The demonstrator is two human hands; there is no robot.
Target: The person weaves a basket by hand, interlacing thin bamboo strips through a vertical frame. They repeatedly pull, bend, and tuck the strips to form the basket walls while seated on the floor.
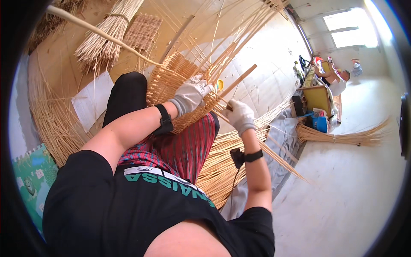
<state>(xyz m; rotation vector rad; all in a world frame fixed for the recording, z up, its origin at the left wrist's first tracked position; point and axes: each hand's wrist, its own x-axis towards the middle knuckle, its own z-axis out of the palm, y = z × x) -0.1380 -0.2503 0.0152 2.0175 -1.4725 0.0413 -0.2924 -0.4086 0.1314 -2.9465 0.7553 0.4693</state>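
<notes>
A half-woven wicker basket [160,88] rests tilted on my lap, with long loose strands [235,45] fanning up from its far side. My left hand [191,95], in a pale work glove, is closed on the basket's upper edge, its fingertips among the upright strands. Just right of the basket, my right hand [240,115] is gloved too, its fingers pinched around a wicker strand by the woven wall. A thicker flat stake [244,78] slants up between the hands. A long peeled rod [102,34] runs from the basket toward the upper left.
A tied wicker bundle [102,45] and a woven panel [143,32] lie at the upper left, near a white sheet [91,100]. Loose wicker [220,165] spreads under my right arm. Another bundle [342,136] lies right, near a blue bucket [319,123]. A person [337,83] sits farther back.
</notes>
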